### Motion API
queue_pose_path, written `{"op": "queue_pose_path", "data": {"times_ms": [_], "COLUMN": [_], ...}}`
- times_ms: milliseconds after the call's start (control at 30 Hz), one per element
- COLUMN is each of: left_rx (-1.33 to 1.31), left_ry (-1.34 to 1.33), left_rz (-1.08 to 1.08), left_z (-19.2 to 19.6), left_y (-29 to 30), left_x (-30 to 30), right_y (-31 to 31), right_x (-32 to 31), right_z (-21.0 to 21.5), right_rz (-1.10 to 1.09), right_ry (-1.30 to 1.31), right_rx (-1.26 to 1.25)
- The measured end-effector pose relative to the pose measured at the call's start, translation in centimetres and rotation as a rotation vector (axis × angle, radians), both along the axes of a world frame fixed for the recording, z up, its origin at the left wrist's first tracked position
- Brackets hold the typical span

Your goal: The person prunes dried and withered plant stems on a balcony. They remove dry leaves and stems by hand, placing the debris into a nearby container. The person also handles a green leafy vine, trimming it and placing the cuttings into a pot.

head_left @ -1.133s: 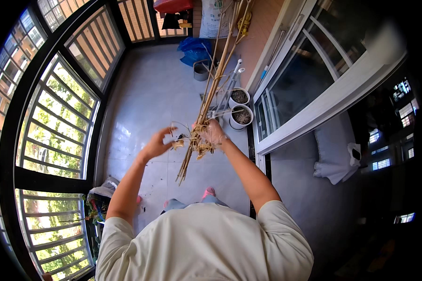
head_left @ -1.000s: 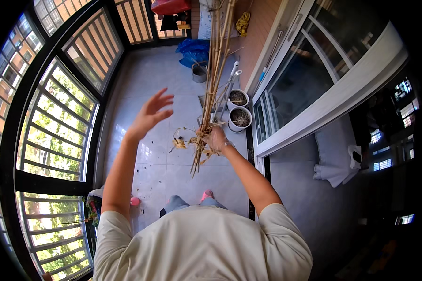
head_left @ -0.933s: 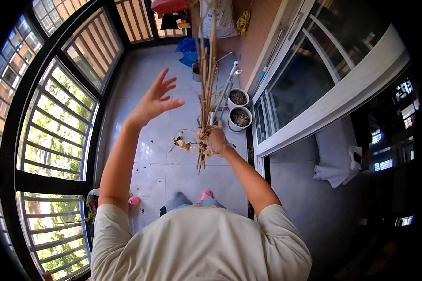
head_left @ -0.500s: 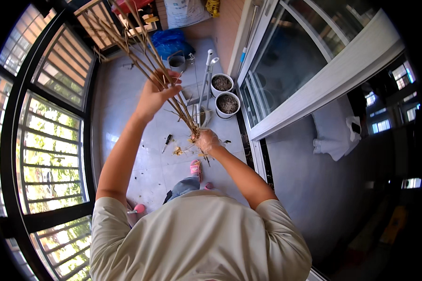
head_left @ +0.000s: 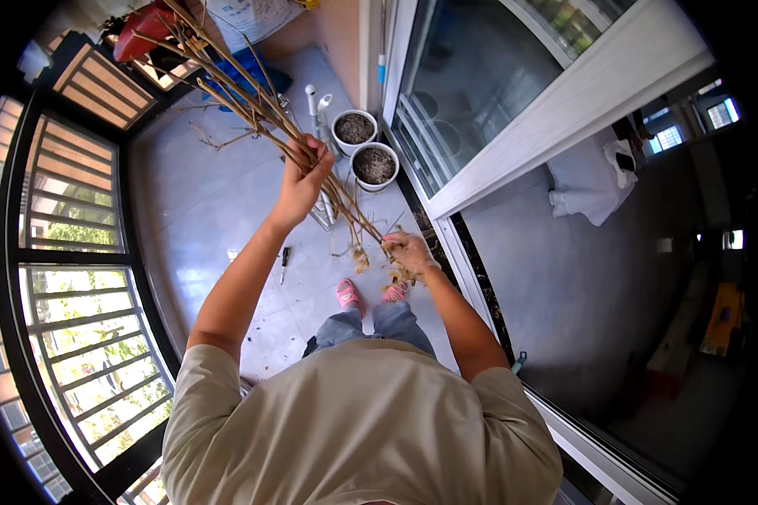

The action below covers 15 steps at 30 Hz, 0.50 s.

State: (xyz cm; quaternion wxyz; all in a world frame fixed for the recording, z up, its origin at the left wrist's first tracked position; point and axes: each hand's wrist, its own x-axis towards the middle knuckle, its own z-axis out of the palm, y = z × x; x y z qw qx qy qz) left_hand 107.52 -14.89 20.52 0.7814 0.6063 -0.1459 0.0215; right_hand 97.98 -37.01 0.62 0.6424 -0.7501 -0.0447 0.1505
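We hold one bundle of dry stems (head_left: 280,123) in front of us, above the pale tiled floor (head_left: 194,181). Its long axis slants: the thin, branching ends reach away and to the left, and the butt end comes back toward us on the right. Our left hand (head_left: 301,185) is wrapped around it partway along, farther out; our right hand (head_left: 410,252) is nearer to us, its fingers bent in around the butt end, where withered leaves (head_left: 361,259) hang. Both hands touch the bundle and neither is spread.

Counting, we find two hands and one bundle, its stems too tangled to number. Beyond the right hand stand two white pots (head_left: 374,188) of soil, side by side, and two white-tipped poles (head_left: 312,91). Below are two pink shoes (head_left: 348,295) and, to their left, one dark-handled tool (head_left: 285,256) lying flat.
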Motion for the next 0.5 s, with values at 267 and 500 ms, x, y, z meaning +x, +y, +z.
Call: {"op": "queue_pose_path", "data": {"times_ms": [267, 500], "left_rx": [0.107, 0.274], "left_ry": [-0.169, -0.208], "left_rz": [0.254, 0.467], "left_z": [-3.3, -7.4], "left_y": [-7.4, -12.4], "left_x": [7.7, 12.7], "right_y": [-13.8, -23.0], "right_x": [-2.6, -7.1], "right_z": [4.3, 5.0], "right_rz": [-0.661, -1.082], "right_ry": [0.463, 0.383], "right_rx": [0.361, 0.45]}}
